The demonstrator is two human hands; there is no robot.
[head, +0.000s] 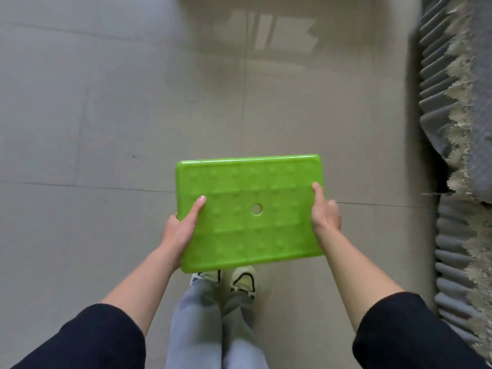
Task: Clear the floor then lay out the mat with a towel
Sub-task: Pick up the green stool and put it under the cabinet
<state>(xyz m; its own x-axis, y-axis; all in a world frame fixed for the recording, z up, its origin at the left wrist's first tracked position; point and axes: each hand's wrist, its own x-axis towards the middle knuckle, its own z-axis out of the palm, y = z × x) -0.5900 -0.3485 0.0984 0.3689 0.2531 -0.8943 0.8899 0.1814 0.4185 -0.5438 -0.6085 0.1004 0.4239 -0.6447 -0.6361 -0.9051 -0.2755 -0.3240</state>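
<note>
The left hand (pixel 181 230) is closed on the left short edge of the green stool (pixel 247 182), with the thumb laid on top. The right hand (pixel 325 214) is closed likewise on the right edge. Only the dimpled top is seen, held level above the shoes (pixel 242 280) and the tiled floor (pixel 106 129), near the bed (pixel 474 102). Stiff, light moulded plastic is presumed. The glossy surface may slip, so a grip on opposite edges is advised.

Bright green stool (pixel 250 209) with embossed grid, grey tiled floor (pixel 106 115), black sleeves (pixel 87 339).
</note>
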